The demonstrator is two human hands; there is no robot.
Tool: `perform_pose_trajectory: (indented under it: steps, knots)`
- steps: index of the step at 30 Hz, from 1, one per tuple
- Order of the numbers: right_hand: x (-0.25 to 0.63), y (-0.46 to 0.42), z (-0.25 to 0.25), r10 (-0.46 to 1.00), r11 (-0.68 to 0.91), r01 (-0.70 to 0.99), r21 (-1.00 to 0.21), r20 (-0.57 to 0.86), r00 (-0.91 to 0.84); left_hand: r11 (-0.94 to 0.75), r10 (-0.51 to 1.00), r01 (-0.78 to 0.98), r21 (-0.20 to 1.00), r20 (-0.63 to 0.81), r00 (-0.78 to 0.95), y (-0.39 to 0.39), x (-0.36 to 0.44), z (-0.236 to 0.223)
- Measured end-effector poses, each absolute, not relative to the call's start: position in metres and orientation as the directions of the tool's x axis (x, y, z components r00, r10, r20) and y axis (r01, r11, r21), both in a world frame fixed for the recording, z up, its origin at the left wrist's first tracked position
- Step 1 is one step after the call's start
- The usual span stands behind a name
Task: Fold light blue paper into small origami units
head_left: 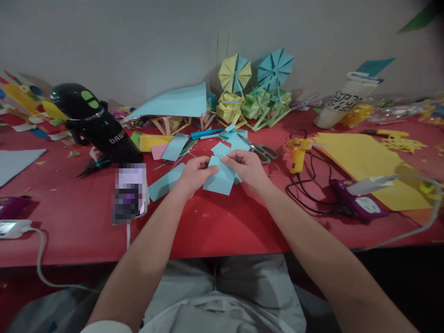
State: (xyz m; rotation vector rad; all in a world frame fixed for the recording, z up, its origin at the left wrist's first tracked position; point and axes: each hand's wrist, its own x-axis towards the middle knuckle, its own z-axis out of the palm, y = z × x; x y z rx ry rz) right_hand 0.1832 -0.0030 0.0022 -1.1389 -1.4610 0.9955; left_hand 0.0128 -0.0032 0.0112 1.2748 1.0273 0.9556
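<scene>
Both my hands hold a light blue paper piece (219,179) just above the red table (225,226). My left hand (194,175) pinches its left edge with closed fingers. My right hand (244,166) grips the top right part, fingers curled over the paper. Other light blue paper pieces (229,145) lie on the table just beyond my hands, and one more blue sheet (165,182) lies left of my left hand.
Scissors (262,151) lie past my right hand. A yellow glue gun (298,153) with a black cord stands to the right, beside a large yellow sheet (371,166). A black bottle (93,122) and a phone (130,193) are on the left. Folded paper pinwheels (255,92) stand by the wall.
</scene>
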Motion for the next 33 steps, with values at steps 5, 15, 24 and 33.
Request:
perform_pose_trajectory:
  steps: [5, 15, 24, 33]
  knots:
    - [0.1846, -0.0026, 0.0034, 0.978, 0.210, 0.169, -0.963, 0.206, -0.043, 0.069, 0.960, -0.028, 0.997, -0.059, 0.275, -0.0046, 0.0129, 0.0138]
    - [0.1907, -0.0022, 0.0040, 0.954, 0.244, 0.215, -0.946, 0.194, -0.228, 0.068, 0.955, 0.018, 0.998, -0.070, 0.287, -0.0052, 0.0108, 0.0128]
    - [0.1845, -0.0036, 0.0038, 0.962, 0.254, 0.236, -0.938, 0.220, -0.158, 0.100, 0.949, 0.021, 0.995, -0.102, 0.297, -0.0055, 0.0131, 0.0144]
    - [0.1869, -0.0039, 0.0031, 0.960, 0.256, 0.218, -0.942, 0.220, -0.174, 0.095, 0.943, 0.043, 0.995, -0.104, 0.316, -0.0061, 0.0111, 0.0131]
